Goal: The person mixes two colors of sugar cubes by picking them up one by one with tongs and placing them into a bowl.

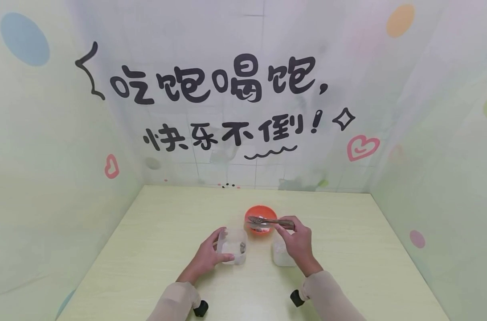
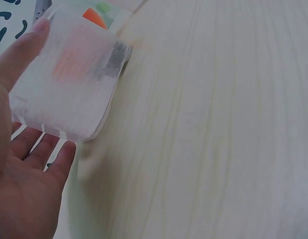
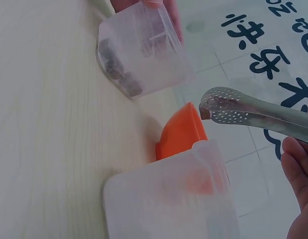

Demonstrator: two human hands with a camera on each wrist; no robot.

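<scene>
My left hand [image 1: 205,257] grips a clear plastic container [image 1: 227,258] on the table, thumb on the near side and fingers behind. A few dark pieces [image 3: 114,64] lie at one end inside it. My right hand [image 1: 300,240] holds metal tongs [image 1: 281,222] with perforated tips. In the right wrist view a small brownish piece [image 3: 205,114] is pinched between those tips. The tongs hang over an orange bowl [image 1: 261,207] with whitish contents, partly hidden from the head view by the tongs.
A second translucent container [image 1: 282,257] stands under my right hand, to the right of the bowl; its contents look whitish and blurred. The pale wooden table [image 1: 167,214] meets a printed wall [image 1: 235,174] at the back, with side walls left and right.
</scene>
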